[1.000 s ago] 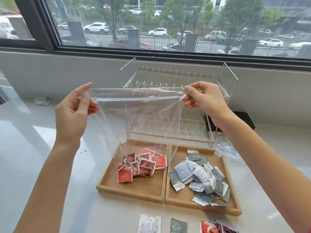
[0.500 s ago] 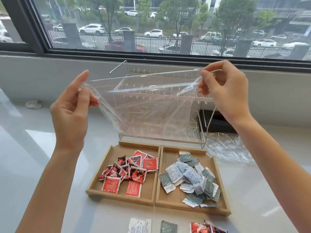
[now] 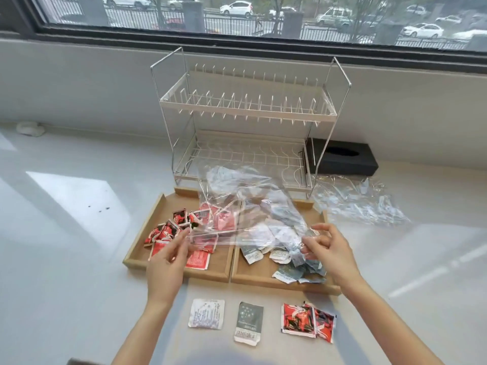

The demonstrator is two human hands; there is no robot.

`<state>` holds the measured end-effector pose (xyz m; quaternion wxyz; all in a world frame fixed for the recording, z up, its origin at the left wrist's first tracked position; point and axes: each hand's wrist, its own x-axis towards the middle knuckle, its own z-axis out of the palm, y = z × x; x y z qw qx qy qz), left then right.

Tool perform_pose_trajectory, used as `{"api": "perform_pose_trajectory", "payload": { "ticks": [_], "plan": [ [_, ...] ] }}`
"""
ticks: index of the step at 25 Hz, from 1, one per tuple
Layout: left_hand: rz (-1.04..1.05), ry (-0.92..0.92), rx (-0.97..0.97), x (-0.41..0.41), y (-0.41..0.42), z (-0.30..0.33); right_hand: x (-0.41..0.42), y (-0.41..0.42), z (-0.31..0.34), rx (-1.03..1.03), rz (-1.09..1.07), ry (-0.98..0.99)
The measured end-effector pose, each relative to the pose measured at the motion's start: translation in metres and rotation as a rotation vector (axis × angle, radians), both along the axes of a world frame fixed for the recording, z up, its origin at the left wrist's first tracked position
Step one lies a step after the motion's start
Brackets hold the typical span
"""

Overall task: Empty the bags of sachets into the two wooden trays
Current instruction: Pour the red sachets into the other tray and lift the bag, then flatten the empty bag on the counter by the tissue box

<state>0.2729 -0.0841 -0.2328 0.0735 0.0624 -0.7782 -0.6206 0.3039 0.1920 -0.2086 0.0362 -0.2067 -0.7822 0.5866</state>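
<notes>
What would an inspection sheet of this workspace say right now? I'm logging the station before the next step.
Surface: white counter, glossy.
Job's things: left wooden tray holds red sachets; right wooden tray holds grey sachets; clear bag held over both.
Clutter: three sachet samples in front; second bag at right; black box.
Grips: left hand and right hand pinch the bag.
Cables: nothing seen.
Surroundings: wire rack, window.

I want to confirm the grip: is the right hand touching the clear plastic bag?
Touching. The head view shows the right hand pinching one end of the clear plastic bag between fingertips, with the film bunched there.
</notes>
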Motion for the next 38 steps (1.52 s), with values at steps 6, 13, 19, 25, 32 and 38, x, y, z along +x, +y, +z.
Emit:
{"api": "perform_pose_trajectory", "payload": {
  "ticks": [6, 13, 19, 25, 32, 38],
  "plan": [
    [0.018, -0.259, 0.158, 0.018, -0.002, -0.037, 0.018, 0.008, -0.024, -0.085, 0.065, -0.204],
    [0.048, -0.270, -0.017, -0.009, -0.010, -0.026, 0.009, 0.034, 0.001, 0.209, 0.163, -0.243],
    [-0.063, -0.364, -0.219, -0.055, 0.016, -0.017, -0.055, 0.032, 0.007, 0.071, 0.145, -0.283],
    [-0.097, -0.456, -0.176, -0.073, 0.030, -0.018, -0.092, 0.022, -0.003, 0.058, 0.135, -0.322],
    [-0.096, -0.449, -0.094, -0.069, 0.030, -0.017, -0.084, 0.027, -0.015, -0.116, -0.005, -0.269],
    [0.006, -0.352, 0.051, -0.066, 0.020, -0.011, -0.070, 0.032, -0.009, -0.247, -0.123, -0.102]
  ]
}}
